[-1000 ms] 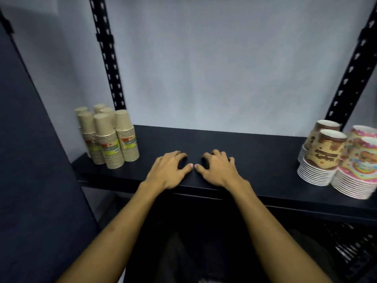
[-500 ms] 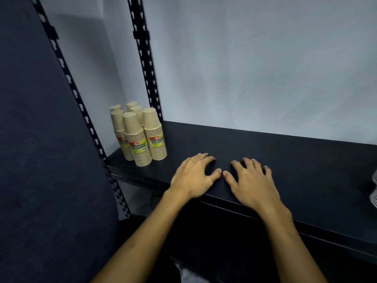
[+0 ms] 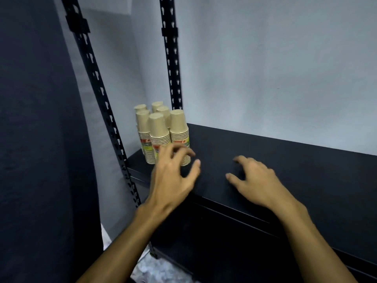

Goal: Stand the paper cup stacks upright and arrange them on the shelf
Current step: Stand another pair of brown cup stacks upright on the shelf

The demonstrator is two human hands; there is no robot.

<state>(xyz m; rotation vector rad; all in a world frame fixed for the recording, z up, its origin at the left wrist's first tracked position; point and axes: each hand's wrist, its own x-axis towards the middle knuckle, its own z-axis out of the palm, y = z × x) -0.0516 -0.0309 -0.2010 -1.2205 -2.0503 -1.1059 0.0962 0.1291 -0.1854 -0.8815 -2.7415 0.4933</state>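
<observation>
Your left hand [image 3: 173, 176] is raised just in front of the cluster of tan paper cup stacks [image 3: 161, 131], its fingers loosely curled and its thumb held apart, gripping nothing; it overlaps the lower part of the nearest stacks, and you cannot tell whether any fingertip touches them. Your right hand [image 3: 255, 180] lies palm down on the flat black metal shelf [image 3: 285, 160], near its front edge, fingers spread and lightly bent, holding nothing. The two hands are apart, with bare shelf between them. The cup stacks stand upright, mouths down, packed close together at the far left end of the shelf, in the corner beside the black slotted metal upright [image 3: 171, 58] at the back. A second black slotted upright [image 3: 91, 78] slants past the shelf's front left corner. Behind the shelf is a pale grey wall [image 3: 265, 68], and a dark blue panel [image 3: 36, 139] fills the left side.
</observation>
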